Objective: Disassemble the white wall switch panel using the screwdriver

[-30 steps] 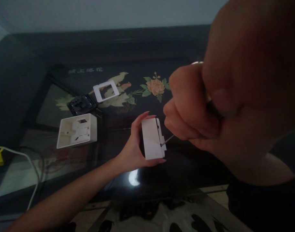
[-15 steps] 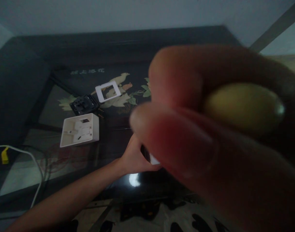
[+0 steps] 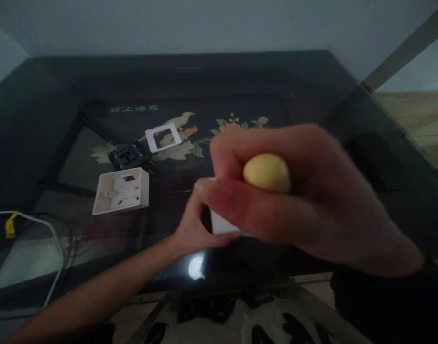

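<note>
My right hand (image 3: 276, 205) is closed round a screwdriver (image 3: 267, 173). Only the rounded yellow end of its handle shows; the shaft is hidden behind my fingers. Beneath it, my left hand (image 3: 195, 227) grips a white plastic piece (image 3: 221, 222) between thumb and fingers. My right hand covers most of that piece, so its full shape and any contact with the screwdriver cannot be seen. To the left, an open white wall box (image 3: 144, 193) lies on the table with its hollow side up. Behind it are a black socket module (image 3: 128, 155) and a white square frame (image 3: 152, 142).
The dark glossy table (image 3: 204, 76) carries a bird-and-flower picture. Two small brass-coloured screws (image 3: 152, 168) lie near the black module. At the left runs a white cable (image 3: 56, 239) with a yellow tag (image 3: 10, 227). A wall stands behind the table.
My right hand with the screwdriver has dropped away from the camera, down and to the left, over the white piece. My left hand keeps its hold, and the view has shifted slightly.
</note>
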A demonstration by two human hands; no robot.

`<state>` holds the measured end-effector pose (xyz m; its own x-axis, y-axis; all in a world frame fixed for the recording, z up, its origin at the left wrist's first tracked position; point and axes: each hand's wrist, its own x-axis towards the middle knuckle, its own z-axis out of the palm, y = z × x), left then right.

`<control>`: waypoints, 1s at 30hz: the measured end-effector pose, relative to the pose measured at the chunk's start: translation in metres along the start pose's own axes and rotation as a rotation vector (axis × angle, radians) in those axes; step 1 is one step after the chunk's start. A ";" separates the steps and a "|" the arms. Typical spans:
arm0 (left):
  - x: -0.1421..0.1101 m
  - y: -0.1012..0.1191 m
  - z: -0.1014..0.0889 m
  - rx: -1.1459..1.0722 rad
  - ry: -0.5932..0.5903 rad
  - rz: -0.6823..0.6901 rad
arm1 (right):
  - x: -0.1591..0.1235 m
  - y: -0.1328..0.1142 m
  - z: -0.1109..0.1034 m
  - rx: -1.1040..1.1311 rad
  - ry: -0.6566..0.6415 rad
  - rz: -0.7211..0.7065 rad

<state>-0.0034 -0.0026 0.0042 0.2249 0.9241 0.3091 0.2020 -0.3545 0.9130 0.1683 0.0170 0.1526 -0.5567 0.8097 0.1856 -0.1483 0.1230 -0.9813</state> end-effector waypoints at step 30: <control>0.012 0.003 -0.013 0.287 0.002 0.114 | -0.088 0.063 -0.093 -0.805 0.738 -0.262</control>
<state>-0.0127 0.0098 0.0144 0.2595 0.8762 0.4062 0.4366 -0.4816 0.7599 0.2839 0.0067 0.0700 0.0746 0.8132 0.5772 0.5303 0.4579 -0.7135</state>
